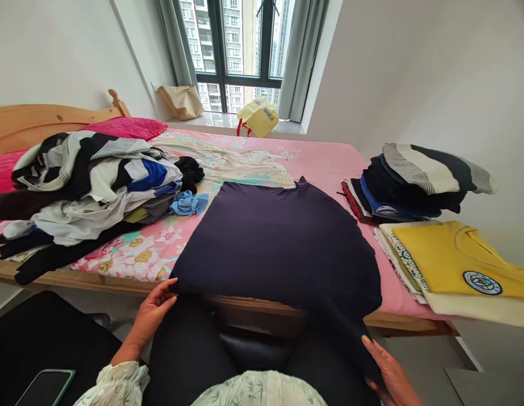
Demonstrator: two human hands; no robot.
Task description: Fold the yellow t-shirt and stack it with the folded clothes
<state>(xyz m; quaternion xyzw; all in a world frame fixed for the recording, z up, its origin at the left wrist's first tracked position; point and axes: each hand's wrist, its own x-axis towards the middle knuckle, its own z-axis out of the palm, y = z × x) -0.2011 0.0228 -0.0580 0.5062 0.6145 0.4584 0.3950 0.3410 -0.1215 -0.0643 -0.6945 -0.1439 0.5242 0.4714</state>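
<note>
A dark navy T-shirt (278, 242) lies spread over the bed's edge in front of me, its near side hanging over the wooden frame. My left hand (154, 310) pinches the shirt's near left corner between thumb and fingers. At the near right, my right hand (386, 366) grips a hanging part of the same shirt, probably a sleeve, with some fingers hidden behind the cloth. To the left sits a jumbled heap of clothes (92, 186). On the right are a stack of folded dark clothes (409, 192) and a folded yellow T-shirt (465, 254) on a lower pile.
The bed (329, 152) has a pink floral sheet and a wooden edge (122, 285). A paper bag (183, 101) and a yellow bag (259, 117) rest by the window. At lower left, a phone (45, 389) lies on a black seat (45, 332).
</note>
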